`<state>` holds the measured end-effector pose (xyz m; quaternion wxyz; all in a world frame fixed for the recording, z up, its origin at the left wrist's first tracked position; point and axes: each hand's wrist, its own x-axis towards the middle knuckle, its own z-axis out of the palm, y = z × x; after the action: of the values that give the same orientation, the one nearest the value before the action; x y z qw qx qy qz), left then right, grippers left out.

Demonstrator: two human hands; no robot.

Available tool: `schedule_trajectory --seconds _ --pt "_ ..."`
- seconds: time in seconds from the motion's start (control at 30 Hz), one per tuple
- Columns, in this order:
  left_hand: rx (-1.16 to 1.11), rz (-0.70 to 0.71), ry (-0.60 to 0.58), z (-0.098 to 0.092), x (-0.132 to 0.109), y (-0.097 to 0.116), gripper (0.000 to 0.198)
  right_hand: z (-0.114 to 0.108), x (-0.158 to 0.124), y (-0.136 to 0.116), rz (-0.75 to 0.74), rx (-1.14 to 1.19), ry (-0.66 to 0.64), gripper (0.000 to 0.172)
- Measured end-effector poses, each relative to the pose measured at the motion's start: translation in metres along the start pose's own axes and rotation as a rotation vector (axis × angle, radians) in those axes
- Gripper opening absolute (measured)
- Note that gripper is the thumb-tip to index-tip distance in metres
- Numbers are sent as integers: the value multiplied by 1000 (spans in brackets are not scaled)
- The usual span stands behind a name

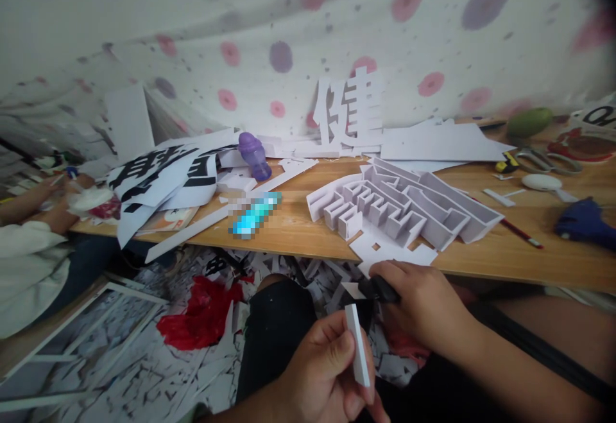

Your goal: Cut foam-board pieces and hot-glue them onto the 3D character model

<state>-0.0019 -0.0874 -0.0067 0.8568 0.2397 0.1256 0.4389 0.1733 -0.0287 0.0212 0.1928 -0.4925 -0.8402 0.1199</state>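
Note:
My left hand [327,365], low in the middle, pinches a short white foam-board strip [357,346] between thumb and fingers, its narrow edge turned up. Just above and to the right, my right hand [418,301] is closed around the black handle [382,288] of what looks like a knife. A pale, flat blade shape points left from it, apart from the strip. Beyond the hands, at the table edge, lies a hollow white foam-board character [399,208] with upright walls. A flat cut-out white sheet [392,253] sticks out from it toward my right hand.
On the wooden table [289,217] are a purple bottle [255,156], printed sheets [168,176], a pencil [522,232], scissors [548,161] and a blue glue gun [587,221]. A white cut-out character [349,112] leans at the back. Another person's arm [29,201] reaches in at left. Scraps cover the floor.

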Motion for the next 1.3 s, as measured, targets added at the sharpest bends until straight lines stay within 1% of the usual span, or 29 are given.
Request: schedule_trajectory --seconds 0.1,0.27,0.37,0.47,0.6,0.77,0.93,1.1,1.17,1.3 --pt "7 15 6 -3 2 0 27 2 -3 0 -23 17 36 29" --pt "18 37 30 -5 6 0 26 6 -9 -4 -145 -9 95 27" --pt "19 34 36 -6 7 0 26 7 -9 -3 -165 -36 132 29" --pt "25 20 42 -7 8 0 29 5 -6 -1 -143 -71 131 31" --pt "19 8 35 -8 8 -1 28 4 -5 3 -128 -93 116 32" --pt "0 45 52 -10 7 -2 19 6 -8 3 -157 -70 92 26" --pt "-1 32 55 -8 7 -2 25 5 -8 2 -146 -102 115 26" --pt "47 20 31 -7 5 -4 25 1 -4 4 -86 -90 69 22" --pt "65 13 23 -7 4 -5 24 -1 -2 4 -68 -83 56 23" --pt "74 11 44 -5 5 -2 24 -1 -3 6 -26 -51 31 26"
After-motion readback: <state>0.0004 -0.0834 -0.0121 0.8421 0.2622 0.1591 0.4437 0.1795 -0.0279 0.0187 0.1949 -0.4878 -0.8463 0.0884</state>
